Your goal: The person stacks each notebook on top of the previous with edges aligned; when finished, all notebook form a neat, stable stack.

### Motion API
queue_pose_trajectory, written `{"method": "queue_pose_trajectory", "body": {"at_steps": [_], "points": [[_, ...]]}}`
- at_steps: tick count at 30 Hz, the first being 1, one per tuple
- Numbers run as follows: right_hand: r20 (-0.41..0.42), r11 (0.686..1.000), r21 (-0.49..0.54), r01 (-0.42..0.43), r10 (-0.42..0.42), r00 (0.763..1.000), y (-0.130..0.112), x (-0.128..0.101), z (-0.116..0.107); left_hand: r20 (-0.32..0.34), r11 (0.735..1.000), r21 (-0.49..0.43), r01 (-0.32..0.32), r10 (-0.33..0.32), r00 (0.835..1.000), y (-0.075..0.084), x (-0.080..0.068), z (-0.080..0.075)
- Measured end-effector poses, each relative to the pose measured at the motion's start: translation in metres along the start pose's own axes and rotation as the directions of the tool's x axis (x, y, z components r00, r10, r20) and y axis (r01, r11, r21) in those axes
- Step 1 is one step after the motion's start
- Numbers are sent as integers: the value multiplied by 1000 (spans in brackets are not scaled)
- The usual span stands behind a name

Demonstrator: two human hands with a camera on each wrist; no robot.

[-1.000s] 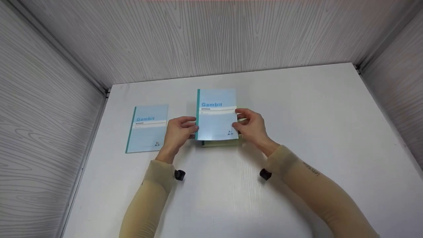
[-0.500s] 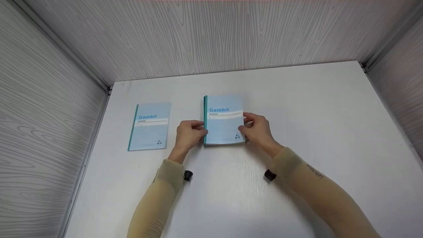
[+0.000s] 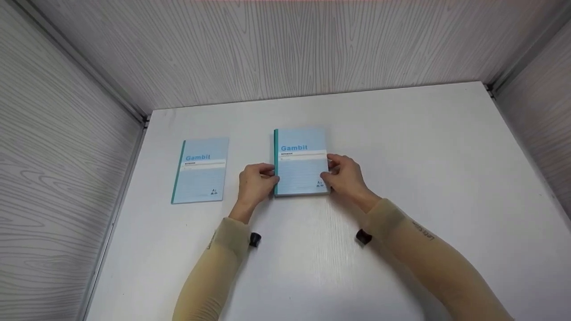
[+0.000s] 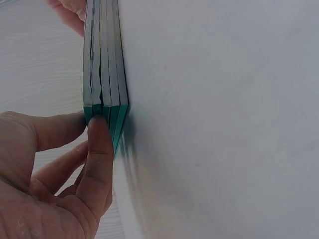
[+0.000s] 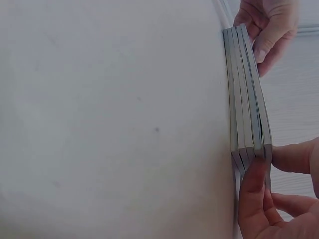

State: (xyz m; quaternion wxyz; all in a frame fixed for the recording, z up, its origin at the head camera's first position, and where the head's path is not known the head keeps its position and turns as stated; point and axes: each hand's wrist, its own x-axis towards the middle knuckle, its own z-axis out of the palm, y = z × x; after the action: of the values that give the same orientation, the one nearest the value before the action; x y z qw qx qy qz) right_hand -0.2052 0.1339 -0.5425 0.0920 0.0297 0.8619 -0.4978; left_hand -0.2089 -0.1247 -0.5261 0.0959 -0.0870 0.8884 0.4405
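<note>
The stack (image 3: 301, 162) of 4 light-blue notebooks lies flat at the middle of the table (image 3: 424, 147), long axis running away from the person, green spines to the left. It sits squarely between the hands, each about equally near: the left hand (image 3: 255, 183) pinches the spine edge with thumb and curled fingers (image 4: 99, 149), and the right hand (image 3: 345, 176) pinches the open edge likewise. A single notebook (image 3: 200, 170) lies well apart to the left, parallel.
</note>
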Motion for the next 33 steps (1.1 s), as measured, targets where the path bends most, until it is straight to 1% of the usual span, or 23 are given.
{"method": "queue_pose_trajectory", "body": {"at_steps": [4, 6, 8, 10, 12, 13, 15, 17, 19, 21, 23, 25, 27, 29, 31, 33], "points": [[14, 1000, 5, -7, 7, 1000, -1, 1, 0, -7, 1000, -4, 0, -1, 1000, -2, -1, 0], [9, 1000, -22, 3, -3, 1000, -2, 2, -1, -9, 1000, -8, -12, 12, 1000, -4, -1, -1], [-19, 996, -83, 33, -35, 999, -7, 1, -1, 0, 999, -10, -33, 33, 999, -6, -1, -3], [-56, 986, -138, 91, -99, 993, -15, -1, 0, 15, 998, -9, -65, 65, 998, -10, -2, -8], [-81, 970, -174, 167, -183, 980, -28, -6, 4, 21, 996, -8, -89, 90, 996, -14, -2, -18], [-78, 963, -166, 211, -226, 971, -35, -8, 8, 16, 995, -5, -98, 98, 995, -17, -2, -26], [-42, 953, -109, 282, -288, 957, -49, -13, 20, 1, 994, 16, -111, 111, 994, -24, -1, -46], [20, 952, -22, 304, -304, 952, -62, -17, 35, -16, 994, 42, -103, 104, 994, -34, 1, -71], [101, 958, 68, 278, -284, 954, -73, -19, 51, -27, 993, 88, -84, 86, 996, -46, 3, -96], [178, 967, 131, 217, -238, 955, -83, -21, 67, -34, 991, 128, -46, 51, 998, -57, 4, -120], [246, 975, 163, 152, -189, 951, -93, -21, 83, -51, 986, 165, 1, 8, 999, -68, 5, -141], [294, 981, 173, 89, -137, 946, -102, -20, 98, -77, 979, 198, 54, -40, 996, -77, 6, -157], [324, 983, 182, 27, -86, 942, -109, -18, 113, -102, 968, 229, 105, -83, 991, -86, 9, -169], [352, 981, 190, -43, -27, 936, -114, -16, 126, -111, 951, 269, 152, -126, 986, -93, 11, -179], [374, 974, 199, -111, 29, 927, -118, -12, 139, -101, 933, 305, 191, -167, 981, -98, 14, -185], [387, 963, 207, -171, 80, 919, -122, -9, 149, -83, 919, 331, 213, -196, 977, -101, 17, -188]]}}
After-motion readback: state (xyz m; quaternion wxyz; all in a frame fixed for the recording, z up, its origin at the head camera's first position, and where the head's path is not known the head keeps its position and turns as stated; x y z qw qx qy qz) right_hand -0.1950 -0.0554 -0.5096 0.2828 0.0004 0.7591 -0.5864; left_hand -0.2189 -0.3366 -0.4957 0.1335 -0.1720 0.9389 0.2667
